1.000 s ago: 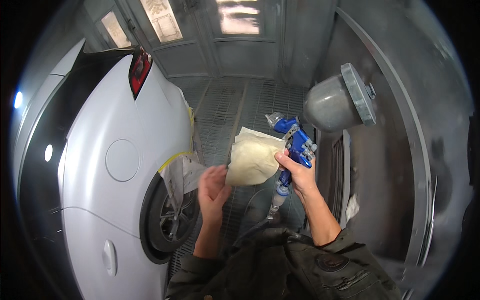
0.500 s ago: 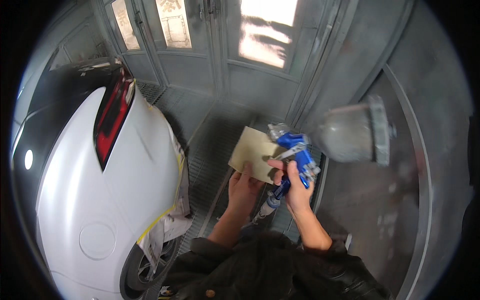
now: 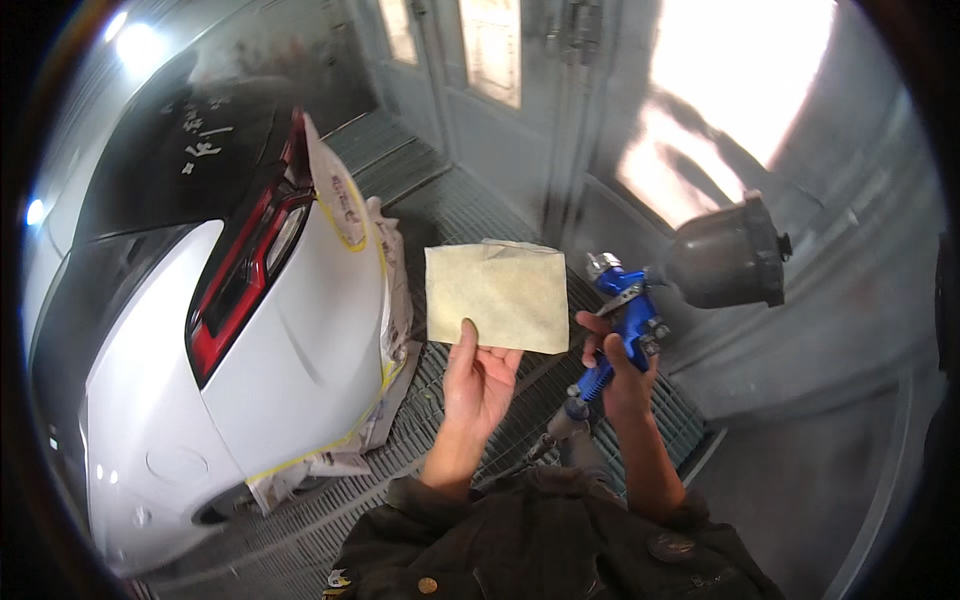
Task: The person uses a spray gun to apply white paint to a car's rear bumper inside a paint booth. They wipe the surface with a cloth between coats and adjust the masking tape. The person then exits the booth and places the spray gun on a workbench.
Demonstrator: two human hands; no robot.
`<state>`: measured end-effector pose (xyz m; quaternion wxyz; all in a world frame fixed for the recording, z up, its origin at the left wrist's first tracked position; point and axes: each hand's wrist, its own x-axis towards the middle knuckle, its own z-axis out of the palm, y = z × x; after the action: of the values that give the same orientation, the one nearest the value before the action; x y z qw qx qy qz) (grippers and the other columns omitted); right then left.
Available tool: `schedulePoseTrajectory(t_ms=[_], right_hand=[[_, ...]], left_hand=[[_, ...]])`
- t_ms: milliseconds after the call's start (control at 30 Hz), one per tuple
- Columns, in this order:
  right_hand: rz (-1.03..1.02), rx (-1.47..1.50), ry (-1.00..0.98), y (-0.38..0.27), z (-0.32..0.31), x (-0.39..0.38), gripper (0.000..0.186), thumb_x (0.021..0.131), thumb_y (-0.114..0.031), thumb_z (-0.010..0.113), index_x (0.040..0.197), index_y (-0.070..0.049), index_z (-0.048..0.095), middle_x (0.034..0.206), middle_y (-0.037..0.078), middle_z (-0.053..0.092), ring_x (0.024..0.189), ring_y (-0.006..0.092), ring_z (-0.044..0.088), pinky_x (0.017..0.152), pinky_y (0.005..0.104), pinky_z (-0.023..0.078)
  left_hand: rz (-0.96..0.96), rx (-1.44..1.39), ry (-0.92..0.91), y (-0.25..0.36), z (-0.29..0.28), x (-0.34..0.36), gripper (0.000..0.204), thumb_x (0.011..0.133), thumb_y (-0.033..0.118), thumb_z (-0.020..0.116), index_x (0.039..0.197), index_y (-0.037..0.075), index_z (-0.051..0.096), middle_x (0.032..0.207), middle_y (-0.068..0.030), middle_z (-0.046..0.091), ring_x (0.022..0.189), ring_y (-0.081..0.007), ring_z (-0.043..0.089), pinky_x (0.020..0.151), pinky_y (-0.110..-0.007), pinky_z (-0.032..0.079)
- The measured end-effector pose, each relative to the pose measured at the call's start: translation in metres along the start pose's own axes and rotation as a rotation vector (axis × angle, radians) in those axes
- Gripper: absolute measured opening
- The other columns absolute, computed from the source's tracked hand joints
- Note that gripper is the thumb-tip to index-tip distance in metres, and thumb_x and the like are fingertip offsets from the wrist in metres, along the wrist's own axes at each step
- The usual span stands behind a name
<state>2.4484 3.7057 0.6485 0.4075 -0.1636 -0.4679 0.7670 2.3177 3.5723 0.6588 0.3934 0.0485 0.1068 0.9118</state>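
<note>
A flat, folded pale yellow cloth (image 3: 497,295) is pinched in my left hand (image 3: 480,393), thumb on its face and fingers behind the lower edge. Close on its right, my right hand (image 3: 628,385) is wrapped round the handle of a blue spray gun (image 3: 630,315). A dark grey paint cup (image 3: 718,257) sticks out from the gun to the right. Below the handle hangs a hose fitting (image 3: 573,408). The gun's silver nozzle end points up and left, apart from the cloth.
On the left stands a white car (image 3: 290,370) with a red tail light (image 3: 225,320), its edges masked with paper (image 3: 375,425) and yellow tape. Grated flooring (image 3: 420,400) lies beneath. Grey booth doors (image 3: 500,140) with bright windows rise ahead; a grey wall (image 3: 850,330) is on the right.
My view has swung right and shows the car's rear more fully. The cloth has come apart from the spray gun and now faces me squarely. Both hands keep their holds.
</note>
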Motion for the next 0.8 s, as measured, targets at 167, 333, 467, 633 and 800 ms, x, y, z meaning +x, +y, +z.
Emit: schedulePoseTrajectory(t_ms=[167,333,467,633,800], right_hand=[[0.256,-0.003,-0.102,0.016,0.013,0.091,0.031,0.081,0.002,0.073,0.112,0.004,0.065,0.098,0.005,0.068,0.077,0.0087,0.060,0.073,0.0236,0.049],[0.372,0.046,-0.303,0.041,0.028,0.137,0.034,0.079,0.007,0.071,0.112,0.005,0.064,0.104,0.008,0.068,0.091,0.0148,0.065,0.086,0.0305,0.051],[0.486,-0.029,-0.477,0.063,0.026,0.191,0.038,0.076,0.004,0.074,0.113,0.005,0.066,0.102,0.008,0.068,0.089,0.0140,0.063,0.083,0.0302,0.050],[0.596,-0.180,-0.801,0.098,0.012,0.254,0.038,0.076,0.001,0.075,0.113,0.002,0.067,0.098,0.005,0.066,0.086,0.0130,0.060,0.078,0.0272,0.048],[0.701,-0.268,-1.037,0.112,0.026,0.304,0.033,0.078,-0.001,0.075,0.110,0.001,0.067,0.100,0.005,0.066,0.089,0.0125,0.059,0.078,0.0272,0.047]], left_hand=[[0.124,0.081,0.101,-0.042,-0.005,0.043,0.044,0.104,0.024,0.044,0.142,0.002,0.038,0.144,-0.0166,0.047,0.135,-0.0304,0.045,0.115,-0.045,0.036],[0.260,0.092,0.245,-0.043,-0.042,0.040,0.045,0.101,0.018,0.051,0.141,0.002,0.039,0.141,-0.0164,0.050,0.132,-0.0333,0.048,0.113,-0.047,0.039],[0.368,0.252,0.231,-0.047,-0.092,0.047,0.055,0.090,0.018,0.067,0.138,0.003,0.044,0.141,-0.0144,0.050,0.131,-0.0342,0.047,0.111,-0.050,0.040],[0.394,0.191,0.122,0.022,-0.121,0.067,0.061,0.080,0.036,0.077,0.127,0.001,0.060,0.144,-0.0149,0.048,0.126,-0.0271,0.053,0.107,-0.044,0.042],[-0.238,0.959,0.220,0.069,-0.077,0.125,0.071,0.071,0.019,0.088,0.129,-0.005,0.056,0.127,-0.0095,0.060,0.107,-0.0167,0.059,0.096,-0.031,0.047]])
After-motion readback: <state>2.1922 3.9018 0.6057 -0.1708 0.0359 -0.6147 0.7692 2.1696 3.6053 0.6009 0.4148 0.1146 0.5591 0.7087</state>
